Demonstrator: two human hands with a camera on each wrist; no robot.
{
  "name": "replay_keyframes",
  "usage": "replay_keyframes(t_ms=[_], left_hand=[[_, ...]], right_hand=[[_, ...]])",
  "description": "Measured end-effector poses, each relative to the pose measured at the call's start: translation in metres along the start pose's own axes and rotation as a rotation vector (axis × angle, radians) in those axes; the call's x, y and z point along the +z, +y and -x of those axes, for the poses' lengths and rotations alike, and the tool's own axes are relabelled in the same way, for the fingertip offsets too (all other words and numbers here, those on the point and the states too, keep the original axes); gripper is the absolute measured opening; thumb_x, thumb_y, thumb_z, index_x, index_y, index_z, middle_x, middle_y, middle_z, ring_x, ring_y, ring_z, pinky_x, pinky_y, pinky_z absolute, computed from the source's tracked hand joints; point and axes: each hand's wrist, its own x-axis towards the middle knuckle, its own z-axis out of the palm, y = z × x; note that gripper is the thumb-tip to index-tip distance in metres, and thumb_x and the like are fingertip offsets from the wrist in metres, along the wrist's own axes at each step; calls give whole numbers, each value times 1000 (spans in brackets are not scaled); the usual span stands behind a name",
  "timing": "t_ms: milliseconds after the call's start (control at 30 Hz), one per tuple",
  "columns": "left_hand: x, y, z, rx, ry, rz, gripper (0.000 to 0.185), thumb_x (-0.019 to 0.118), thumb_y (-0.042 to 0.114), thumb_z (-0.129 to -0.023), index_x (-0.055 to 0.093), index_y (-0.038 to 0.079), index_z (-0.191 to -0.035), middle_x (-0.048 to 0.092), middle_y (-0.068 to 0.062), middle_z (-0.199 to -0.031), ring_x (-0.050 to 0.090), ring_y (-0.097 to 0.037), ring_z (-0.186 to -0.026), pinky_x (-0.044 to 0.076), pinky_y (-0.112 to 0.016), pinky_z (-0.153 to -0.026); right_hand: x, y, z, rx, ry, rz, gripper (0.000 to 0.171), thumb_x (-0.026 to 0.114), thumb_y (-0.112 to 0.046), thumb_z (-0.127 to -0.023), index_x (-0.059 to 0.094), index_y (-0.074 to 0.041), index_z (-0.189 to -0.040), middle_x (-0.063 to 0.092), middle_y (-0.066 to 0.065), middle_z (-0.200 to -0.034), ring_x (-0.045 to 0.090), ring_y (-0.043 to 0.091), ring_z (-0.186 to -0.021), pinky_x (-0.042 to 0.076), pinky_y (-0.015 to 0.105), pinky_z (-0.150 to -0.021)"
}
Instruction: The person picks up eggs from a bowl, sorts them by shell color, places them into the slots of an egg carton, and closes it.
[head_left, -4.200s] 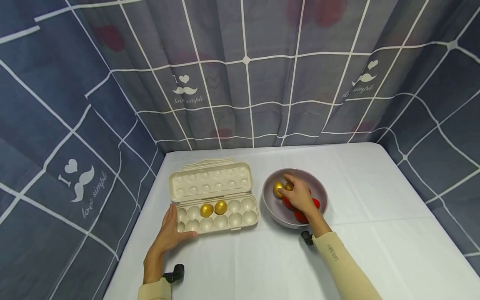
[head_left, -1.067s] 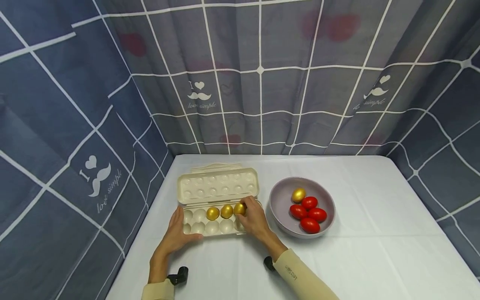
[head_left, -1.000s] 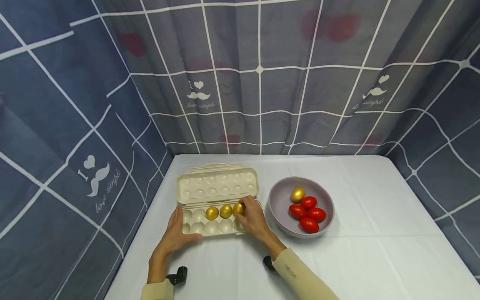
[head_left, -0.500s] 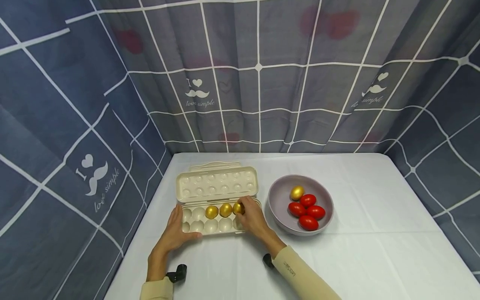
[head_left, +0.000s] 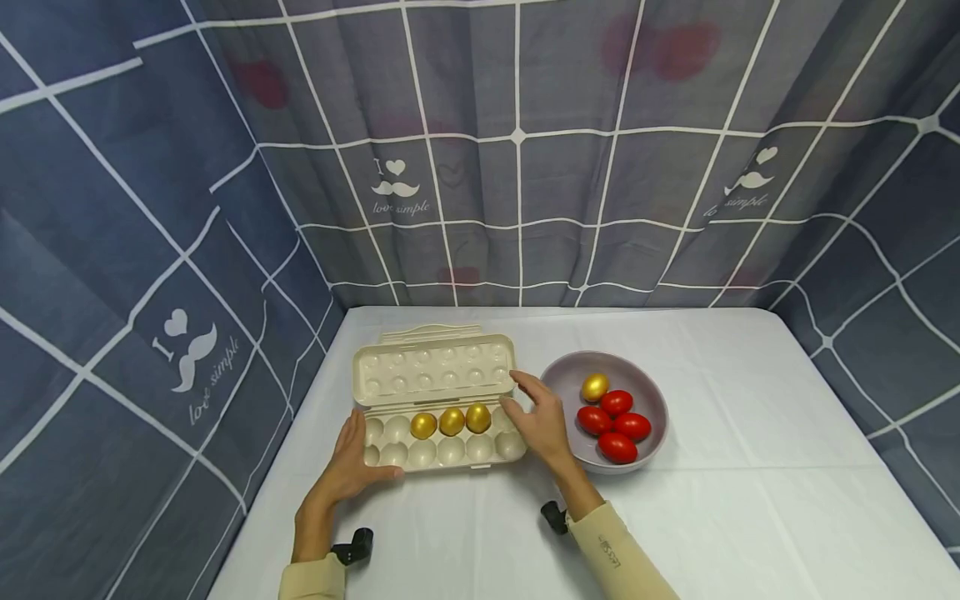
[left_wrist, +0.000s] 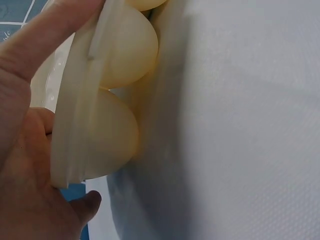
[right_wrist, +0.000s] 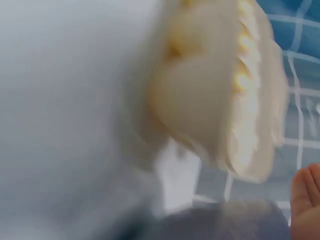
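Observation:
An open beige egg carton [head_left: 435, 462] lies on the white table with its lid [head_left: 435, 367] tilted back behind it. Three gold eggs [head_left: 452, 421] sit side by side in its back row; the other visible wells hold nothing. My left hand [head_left: 347, 467] holds the carton's left end, thumb along the front edge; in the left wrist view the thumb [left_wrist: 50, 35] crosses the rim. Between carton and bowl, my right hand [head_left: 546, 423] hovers with thumb and fingers apart, holding nothing. The mauve bowl [head_left: 558, 433] contains one gold egg [head_left: 595, 387] and several red eggs [head_left: 617, 447].
A white cloth covers the table [head_left: 750, 433], whose surface extends right of the bowl and in front of the carton. Dark grid-patterned curtains [head_left: 555, 183] enclose the back and both sides. A small black wrist camera [head_left: 553, 517] sits by the right sleeve.
My right hand brought a gold egg from the bowl to the carton's back row. In the last half second it let go and moved right towards the bowl. My left hand stayed at the carton.

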Motion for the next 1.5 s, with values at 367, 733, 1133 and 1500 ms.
replay_keyframes(t_ms=[367, 733, 1133, 1500], left_hand=[[-3, 0, -2, -3, 4, 0, 137, 90, 40, -68, -5, -10, -152, -12, -28, -160, -11, -46, -145, 3, -63, -114], [1, -7, 9, -6, 4, 8, 137, 90, 41, -67, -4, -12, -151, -11, -31, -159, -11, -48, -144, 2, -64, -113], [1, -11, 16, -11, 18, 26, 135, 89, 39, -68, -3, -13, -151, -10, -31, -159, -11, -49, -144, 1, -65, -112], [1, -5, 6, 24, 35, 15, 133, 88, 41, -68, 0, -14, -150, -7, -32, -159, -8, -50, -144, 3, -65, -112]], right_hand=[[-72, -19, -22, 334, -80, -124, 64, 72, -13, -92, 42, 13, -142, 43, 28, -146, 39, 41, -136, 30, 46, -113], [-99, 34, -8, 481, -83, 158, 60, 65, -4, -90, 41, 10, -144, 46, 30, -142, 46, 43, -129, 35, 53, -108], [-103, 47, -8, 550, -52, 130, 61, 61, 0, -90, 37, 14, -144, 41, 33, -145, 41, 44, -133, 32, 50, -111], [-104, 47, -21, 516, -87, 262, 55, 68, 1, -79, 54, 13, -131, 58, 32, -125, 55, 39, -113, 39, 52, -103]])
